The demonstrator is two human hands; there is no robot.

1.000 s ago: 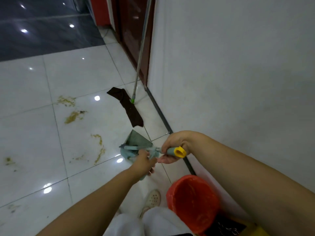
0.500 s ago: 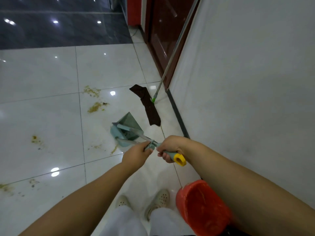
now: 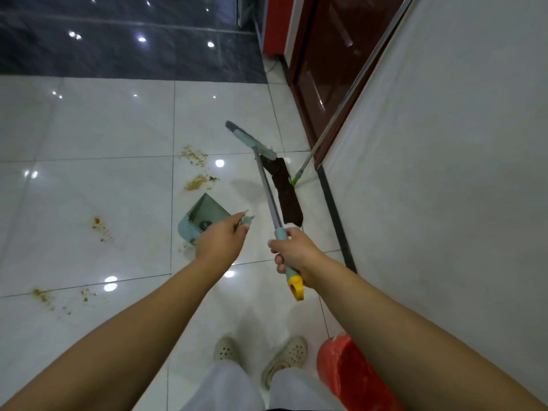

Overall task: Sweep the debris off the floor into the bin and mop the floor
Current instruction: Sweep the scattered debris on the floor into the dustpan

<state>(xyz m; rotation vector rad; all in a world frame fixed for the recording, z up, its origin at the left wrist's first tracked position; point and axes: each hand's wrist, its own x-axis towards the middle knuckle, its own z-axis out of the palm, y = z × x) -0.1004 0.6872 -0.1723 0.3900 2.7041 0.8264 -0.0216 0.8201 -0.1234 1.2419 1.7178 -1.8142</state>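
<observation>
Hands now apart, right hand (image 3: 292,252) lifting broom (image 3: 268,185), left hand (image 3: 221,240) holding dustpan (image 3: 201,218)

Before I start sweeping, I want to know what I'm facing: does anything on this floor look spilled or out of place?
Yes. Yellowish-brown debris lies scattered in patches over the white tiled floor, some beyond the dustpan and some to its left. The mop leans against the wall, its dark cloth lying skewed on the tiles.
</observation>
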